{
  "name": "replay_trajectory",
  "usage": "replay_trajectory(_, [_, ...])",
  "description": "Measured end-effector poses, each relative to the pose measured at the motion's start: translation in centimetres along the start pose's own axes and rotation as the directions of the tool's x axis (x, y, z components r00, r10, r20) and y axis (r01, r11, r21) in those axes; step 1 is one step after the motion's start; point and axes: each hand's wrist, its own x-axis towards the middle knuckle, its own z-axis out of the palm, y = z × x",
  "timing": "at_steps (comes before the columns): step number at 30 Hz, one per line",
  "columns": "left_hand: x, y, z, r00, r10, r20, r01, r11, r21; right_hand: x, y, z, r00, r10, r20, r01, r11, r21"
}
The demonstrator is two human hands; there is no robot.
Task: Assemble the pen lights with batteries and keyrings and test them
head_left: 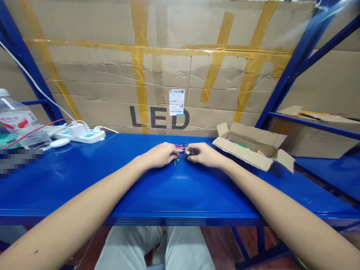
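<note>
Close by the fingertips of the left hand [164, 155], small shiny pieces [174, 162] sit loose on the blue tabletop [180, 198]; a careless brush of those fingers could send them skidding, since the surface looks smooth. Between thumb and fingers of the right hand [204, 154] is a small round piece [188, 153], and it could drop if that narrow pinch slackens. Just beyond and between both grips lie shiny purplish rods [180, 148], which a forward nudge might scatter. The left forearm [107, 195] and right forearm [258, 195] slant inward, hands nearly meeting; the left fingers curl downward, and whether they hold anything I cannot tell
</note>
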Motion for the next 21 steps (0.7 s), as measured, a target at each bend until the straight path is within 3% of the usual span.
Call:
replay_trajectory(3, [0.1,-0.2,0.1,0.995,0.043,0.094,-0.038,0.998,-0.056,0.1,0.0,0.0,1.000,-0.006,0.006,0.006,1.000,-0.011])
replay_trajectory(6, [0.3,0.0,0.1,0.994,0.047,0.101,-0.041,0.997,-0.061,0.1,-0.1,0.0,1.000,-0.020,0.009,0.020,1.000,-0.019])
replay_trajectory(12, [0.3,0.1,0.0,0.989,-0.116,0.095,0.128,0.984,-0.124,0.0,-0.3,0.0,1.000,-0.009,0.010,0.009,0.999,-0.045])
replay_trajectory(15, [0.1,0.1,-0.6,0.989,-0.135,-0.053,0.126,0.980,-0.152,-0.1,-0.3,0.0,1.000,-0.009,0.000,0.009,0.999,-0.051])
replay_trajectory(18, [0.0,0.7,-1.1,0.963,-0.081,-0.256,0.039,0.986,-0.164,-0.1,-0.2,0.2,1.000,-0.014,0.002,0.014,0.999,-0.038])
replay_trajectory(21, [0.1,1.5,-0.7,0.954,0.044,-0.296,-0.077,0.992,-0.101,-0.1,-0.1,0.4,1.000,-0.016,0.009,0.016,1.000,0.003])
